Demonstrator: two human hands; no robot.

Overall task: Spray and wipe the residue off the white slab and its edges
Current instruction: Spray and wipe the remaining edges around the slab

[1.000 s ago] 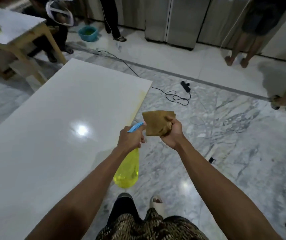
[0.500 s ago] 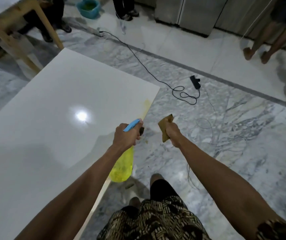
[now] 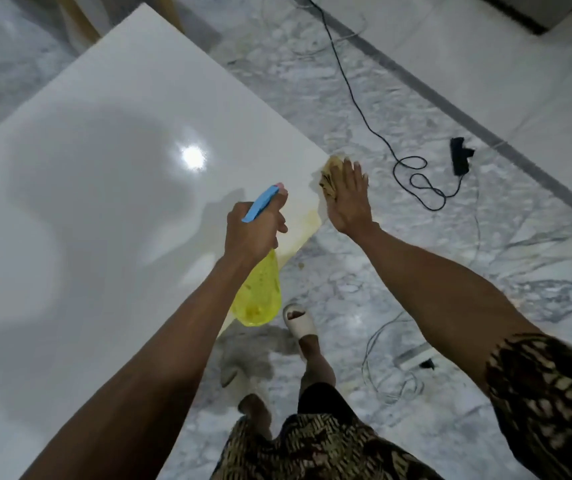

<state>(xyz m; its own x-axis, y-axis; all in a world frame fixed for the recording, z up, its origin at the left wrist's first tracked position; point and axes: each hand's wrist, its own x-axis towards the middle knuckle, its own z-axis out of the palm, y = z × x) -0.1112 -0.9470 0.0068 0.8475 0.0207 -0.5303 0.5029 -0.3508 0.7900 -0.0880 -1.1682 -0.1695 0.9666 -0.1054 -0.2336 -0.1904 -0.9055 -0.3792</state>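
A large glossy white slab [image 3: 104, 209] fills the left of the view. A yellowish residue stain [image 3: 303, 225] runs along its right edge near the far right corner. My left hand [image 3: 255, 228] grips a yellow spray bottle [image 3: 258, 296] with a blue trigger head [image 3: 260, 202], held over the slab's right edge. My right hand [image 3: 348, 199] lies flat with straight fingers, pressing a tan cloth [image 3: 329, 174] onto the slab's far right corner. Most of the cloth is hidden under the hand.
The slab stands above a grey marble floor [image 3: 450, 271]. A black cable [image 3: 412, 174] with a plug block [image 3: 459, 161] lies on the floor to the right. Thin wires [image 3: 381, 362] lie near my feet. Wooden legs [image 3: 80, 19] stand at the far left.
I stepped closer to the slab. My right hand moved forward and opened flat, pressing the cloth onto the corner. My left hand kept the bottle near the edge.
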